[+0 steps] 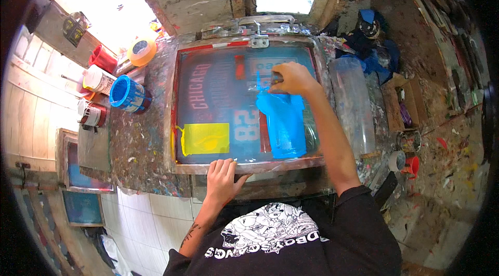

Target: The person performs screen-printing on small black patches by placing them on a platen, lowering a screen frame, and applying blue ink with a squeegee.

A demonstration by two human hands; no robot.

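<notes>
A screen printing frame with a hinge clamp lies on a paint-smeared bench. Its mesh shows faint printed shapes, a small red patch, a yellow ink rectangle at lower left and a thick spread of bright blue ink on the right. My right hand is closed over the upper end of the blue spread on a small ink-smeared tool, mostly hidden by the fingers. My left hand has its fingers wrapped round the frame's front edge.
Ink tubs, including a blue bucket and red tub, line the bench at left, beside an orange tape roll. A clear roll lies right, with dark cloths, a cardboard box and red cup beyond.
</notes>
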